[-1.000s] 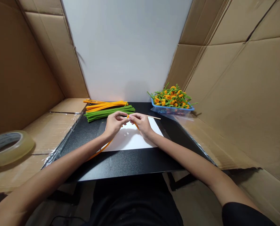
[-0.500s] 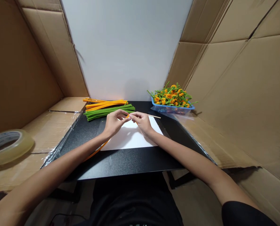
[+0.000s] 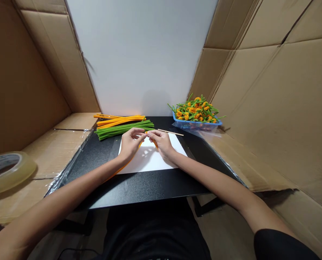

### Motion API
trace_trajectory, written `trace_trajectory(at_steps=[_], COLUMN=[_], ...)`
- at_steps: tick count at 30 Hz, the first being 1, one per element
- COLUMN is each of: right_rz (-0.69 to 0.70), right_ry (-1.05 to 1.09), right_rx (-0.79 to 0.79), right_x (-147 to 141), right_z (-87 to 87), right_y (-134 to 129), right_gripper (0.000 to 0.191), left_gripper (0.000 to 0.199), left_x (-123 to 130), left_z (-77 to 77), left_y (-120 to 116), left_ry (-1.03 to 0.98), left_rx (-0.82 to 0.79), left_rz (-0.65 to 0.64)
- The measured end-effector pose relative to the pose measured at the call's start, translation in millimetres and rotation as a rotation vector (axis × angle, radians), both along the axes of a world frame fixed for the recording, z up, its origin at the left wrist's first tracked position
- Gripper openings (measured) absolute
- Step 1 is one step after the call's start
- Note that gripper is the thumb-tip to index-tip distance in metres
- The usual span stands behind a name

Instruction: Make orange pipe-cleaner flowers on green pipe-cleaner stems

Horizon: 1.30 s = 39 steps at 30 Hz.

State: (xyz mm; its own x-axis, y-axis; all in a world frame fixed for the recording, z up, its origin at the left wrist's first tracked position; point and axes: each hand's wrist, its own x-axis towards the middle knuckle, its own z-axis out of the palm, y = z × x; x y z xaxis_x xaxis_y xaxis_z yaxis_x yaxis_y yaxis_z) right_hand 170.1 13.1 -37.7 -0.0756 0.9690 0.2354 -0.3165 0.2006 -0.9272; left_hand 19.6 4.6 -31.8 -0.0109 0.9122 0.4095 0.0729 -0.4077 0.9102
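Note:
Above a white sheet of paper (image 3: 147, 164), my left hand (image 3: 131, 144) and my right hand (image 3: 162, 142) meet at the fingertips. Both pinch an orange pipe cleaner (image 3: 146, 133), which looks bent or looped where the fingers come together. One orange length trails down past my left wrist along the forearm, and a shorter bit hangs beneath my right fingers. The exact shape between the fingertips is mostly hidden. A thin wooden stick (image 3: 174, 133) lies just beyond my right hand, on the paper's far edge.
Orange pipe cleaners (image 3: 123, 121) and green pipe cleaners (image 3: 114, 130) lie in bundles at the back left of the black table (image 3: 150, 187). A blue basket (image 3: 198, 125) at the back right holds orange-and-green pipe cleaner flowers. A tape roll (image 3: 28, 171) rests on cardboard at left.
My hands have shifted slightly, still pinching the orange pipe cleaner. Its trailing length now lies closer against my left forearm, and more of the wooden stick shows. The view has moved a little.

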Motion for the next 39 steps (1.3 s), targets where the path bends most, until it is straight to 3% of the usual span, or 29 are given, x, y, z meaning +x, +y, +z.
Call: trace_trajectory(at_steps=[10, 14, 21, 29, 34, 39], right_rz=[0.129, 0.123, -0.001, -0.005, 0.017, 0.084], right_ry=[0.096, 0.068, -0.180, -0.234, -0.178, -0.133], right_rx=[-0.173, -0.147, 0.020, 0.039, -0.007, -0.073], right_x=[1, 4, 9, 9, 8, 6], right_z=[5.0, 6.3, 8.7, 9.2, 10.6, 13.7], right_y=[-3, -2, 2, 4, 2, -2], right_gripper=[0.030, 0.026, 0.020, 0.018, 0.017, 0.016], left_gripper=[0.039, 0.038, 0.034, 0.034, 0.030, 0.020], left_x=[0, -2, -5, -5, -4, -3], left_z=[-1.4, -2.5, -1.5, -4.3, -2.1, -3.1], left_y=[2, 3, 5, 7, 3, -2], left_ry=[0.015, 0.041, 0.060, 0.011, 0.047, 0.172], left_rx=[-0.034, -0.061, -0.077, -0.124, -0.090, 0.055], left_rz=[0.011, 0.003, 0.005, -0.018, 0.020, 0.088])
